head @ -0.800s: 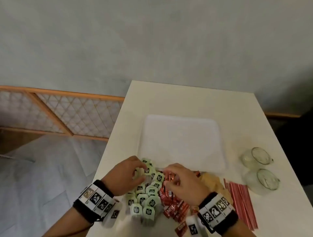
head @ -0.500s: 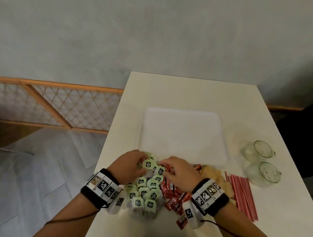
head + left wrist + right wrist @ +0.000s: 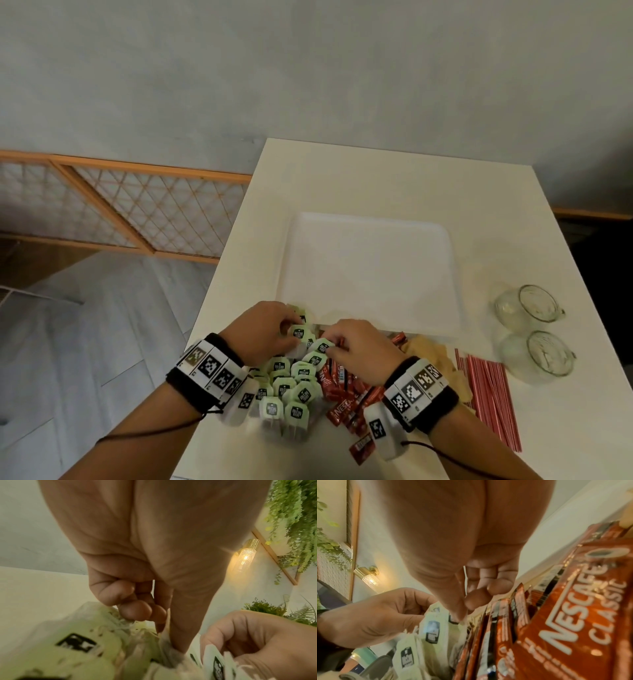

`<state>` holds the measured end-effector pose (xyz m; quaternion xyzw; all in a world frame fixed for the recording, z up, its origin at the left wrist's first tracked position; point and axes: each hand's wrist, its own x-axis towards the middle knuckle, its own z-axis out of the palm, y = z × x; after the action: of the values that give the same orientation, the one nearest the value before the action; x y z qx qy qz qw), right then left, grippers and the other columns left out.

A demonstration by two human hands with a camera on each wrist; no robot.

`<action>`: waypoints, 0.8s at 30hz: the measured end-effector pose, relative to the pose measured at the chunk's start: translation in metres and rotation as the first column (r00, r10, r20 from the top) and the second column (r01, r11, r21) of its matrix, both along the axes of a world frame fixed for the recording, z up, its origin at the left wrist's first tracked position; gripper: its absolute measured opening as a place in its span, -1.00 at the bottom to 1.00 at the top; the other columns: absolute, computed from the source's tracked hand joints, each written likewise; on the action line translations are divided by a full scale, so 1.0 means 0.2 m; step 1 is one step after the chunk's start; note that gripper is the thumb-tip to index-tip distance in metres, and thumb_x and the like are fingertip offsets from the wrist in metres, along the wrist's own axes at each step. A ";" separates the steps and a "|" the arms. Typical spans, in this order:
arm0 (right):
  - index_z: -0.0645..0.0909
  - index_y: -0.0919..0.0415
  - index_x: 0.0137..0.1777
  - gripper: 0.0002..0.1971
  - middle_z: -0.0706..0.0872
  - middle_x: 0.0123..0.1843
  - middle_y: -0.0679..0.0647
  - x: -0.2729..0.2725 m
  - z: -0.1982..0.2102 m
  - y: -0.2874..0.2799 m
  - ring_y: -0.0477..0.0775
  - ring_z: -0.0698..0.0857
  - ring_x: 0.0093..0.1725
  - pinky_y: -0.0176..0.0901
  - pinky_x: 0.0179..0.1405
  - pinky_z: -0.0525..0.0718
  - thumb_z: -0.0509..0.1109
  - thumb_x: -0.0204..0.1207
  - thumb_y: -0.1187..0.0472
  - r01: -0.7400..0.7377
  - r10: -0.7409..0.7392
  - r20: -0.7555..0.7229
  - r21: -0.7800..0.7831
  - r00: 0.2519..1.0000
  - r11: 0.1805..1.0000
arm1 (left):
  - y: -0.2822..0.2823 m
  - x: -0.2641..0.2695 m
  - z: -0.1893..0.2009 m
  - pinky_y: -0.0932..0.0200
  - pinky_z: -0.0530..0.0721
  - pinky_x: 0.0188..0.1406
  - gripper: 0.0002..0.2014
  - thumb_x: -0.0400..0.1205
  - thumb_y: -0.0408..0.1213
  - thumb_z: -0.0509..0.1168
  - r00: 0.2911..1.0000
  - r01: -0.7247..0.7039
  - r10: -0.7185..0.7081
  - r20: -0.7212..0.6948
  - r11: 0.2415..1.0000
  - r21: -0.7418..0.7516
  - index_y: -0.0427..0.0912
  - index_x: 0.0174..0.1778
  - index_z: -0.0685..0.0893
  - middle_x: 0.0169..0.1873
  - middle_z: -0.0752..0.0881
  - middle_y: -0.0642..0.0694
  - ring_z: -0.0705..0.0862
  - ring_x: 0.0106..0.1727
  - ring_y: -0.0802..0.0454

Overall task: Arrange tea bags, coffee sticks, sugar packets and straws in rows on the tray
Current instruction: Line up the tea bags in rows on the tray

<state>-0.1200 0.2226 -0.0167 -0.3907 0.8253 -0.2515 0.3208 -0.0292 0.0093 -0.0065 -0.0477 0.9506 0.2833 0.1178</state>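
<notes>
Both hands (image 3: 263,334) (image 3: 363,353) pinch pale-green, black-labelled tea bags (image 3: 297,333) w/ fingertips.

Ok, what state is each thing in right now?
tray: bare, nothing on it yet
tea bags: loose pile on the table
coffee sticks: heaped right of the tea bags
sugar packets: piled, unsorted
straws: bundled on the table
two glass cups: empty
left hand: pinching a tea bag
right hand: pinching a tea bag
</notes>
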 end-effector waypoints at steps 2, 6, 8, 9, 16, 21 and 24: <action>0.76 0.01 0.09 -0.88 0.68 -0.04 -0.16 -0.01 0.01 0.01 -0.21 0.61 -0.06 -0.31 -0.03 0.56 0.40 0.68 0.10 0.014 -0.013 0.025 -0.037 1.000 0.999 | 0.02 -0.01 0.02 0.18 0.61 -0.18 -0.86 0.54 -0.09 0.47 1.000 0.000 0.000 -0.005 1.000 0.004 -0.06 -0.11 0.78 -0.26 0.67 0.06 0.58 -0.27 0.18; 0.73 -0.05 0.05 -0.92 0.64 -0.15 -0.26 -0.01 0.03 0.06 -0.34 0.60 -0.17 -0.46 -0.19 0.46 0.40 0.67 0.05 0.059 -0.051 0.073 -0.106 0.996 0.993 | 0.05 -0.03 0.04 0.40 0.51 -0.22 -0.90 0.52 -0.06 0.50 1.000 -0.005 0.005 -0.005 0.998 0.059 0.03 -0.15 0.77 -0.21 0.66 0.13 0.59 -0.24 0.27; 0.73 -0.10 0.03 -0.93 0.72 -0.13 -0.24 -0.01 0.03 0.10 -0.26 0.68 -0.13 -0.33 -0.16 0.63 0.42 0.65 0.03 0.094 -0.079 0.111 -0.138 0.991 0.986 | 0.07 -0.03 0.06 0.37 0.57 -0.19 -0.90 0.51 -0.03 0.50 1.000 -0.019 0.017 0.020 0.996 0.088 0.07 -0.18 0.75 -0.20 0.67 0.14 0.62 -0.21 0.27; 0.73 -0.11 0.05 -0.93 0.74 -0.10 -0.24 -0.02 0.03 0.11 -0.21 0.71 -0.12 -0.28 -0.13 0.68 0.41 0.66 0.03 0.105 -0.087 0.122 -0.148 0.989 0.983 | 0.08 -0.04 0.07 0.30 0.62 -0.18 -0.89 0.50 -0.02 0.51 0.999 -0.034 0.031 0.036 0.993 0.111 0.08 -0.19 0.74 -0.19 0.68 0.15 0.64 -0.21 0.24; 0.72 -0.15 -0.01 -0.91 0.80 -0.12 -0.19 -0.08 0.07 0.17 -0.15 0.75 -0.11 -0.19 -0.04 0.73 0.43 0.65 0.10 0.184 -0.134 0.195 -0.271 0.972 0.945 | 0.10 -0.08 0.13 0.37 0.55 -0.34 -0.97 0.55 -0.34 0.45 0.993 -0.114 0.108 0.037 0.919 0.377 -0.14 -0.16 0.78 -0.23 0.80 -0.03 0.63 -0.40 0.28; 0.74 -0.03 0.02 -0.91 0.84 -0.08 -0.04 -0.13 0.14 0.13 0.04 0.79 -0.09 0.10 0.09 0.77 0.43 0.68 0.18 0.258 -0.152 0.292 -0.373 0.944 0.891 | 0.06 -0.18 0.15 0.07 0.70 -0.04 -0.91 0.58 -0.51 0.26 0.988 -0.151 0.125 0.087 0.759 0.633 -0.39 -0.20 0.66 -0.04 0.86 -0.13 0.81 0.04 0.00; 0.75 0.02 0.07 -0.91 0.83 -0.07 0.08 -0.16 0.17 0.07 0.23 0.78 -0.05 0.23 0.13 0.74 0.42 0.69 0.21 0.291 -0.146 0.341 -0.426 0.929 0.857 | 0.04 -0.25 0.15 -0.12 0.60 -0.22 -0.90 0.51 -0.38 0.23 0.984 -0.175 0.156 0.090 0.702 0.690 -0.24 -0.33 0.58 -0.32 0.74 -0.24 0.68 -0.21 -0.33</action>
<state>-0.1522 0.2365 0.0164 -0.3171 0.7213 -0.5344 0.3058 -0.0785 0.0179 0.0244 -0.0886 0.7648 0.6280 0.1131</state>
